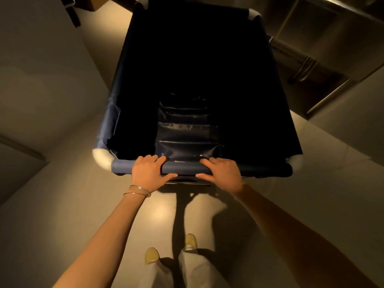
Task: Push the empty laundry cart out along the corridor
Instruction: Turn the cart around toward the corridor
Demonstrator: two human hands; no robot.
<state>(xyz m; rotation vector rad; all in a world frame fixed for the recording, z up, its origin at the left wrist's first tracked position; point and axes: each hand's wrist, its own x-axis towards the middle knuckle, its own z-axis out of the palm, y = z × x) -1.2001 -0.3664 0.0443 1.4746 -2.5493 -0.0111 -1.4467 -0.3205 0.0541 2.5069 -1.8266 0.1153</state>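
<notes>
The floor is smooth and pale, beige under dim warm light, with a bright glare spot at lower centre and the cart's shadow falling toward the person's feet. A plain wall fills the left of the frame. In the upper right stands a dark, framed door with a long metal handle. The passage is narrow, with the cart taking most of its width.

No brand, label or writing can be read anywhere; the light is too low for fine print.

The laundry cart sits in the centre of the frame, running from the top edge down to the middle. It is a deep rectangular bin lined with dark navy fabric, its inside nearly black and showing only creased fabric at the bottom. White rounded fittings show at 3 corners. A padded navy rail runs along its near edge.

The left hand lies on that rail left of centre, fingers over the top and thumb underneath, so its grip is closed on the rail. 2 thin bangles circle that wrist. The right hand holds the rail just right of centre in the same way. Both forearms are bare. Below, pale trousers and yellow shoes show at the bottom centre.
</notes>
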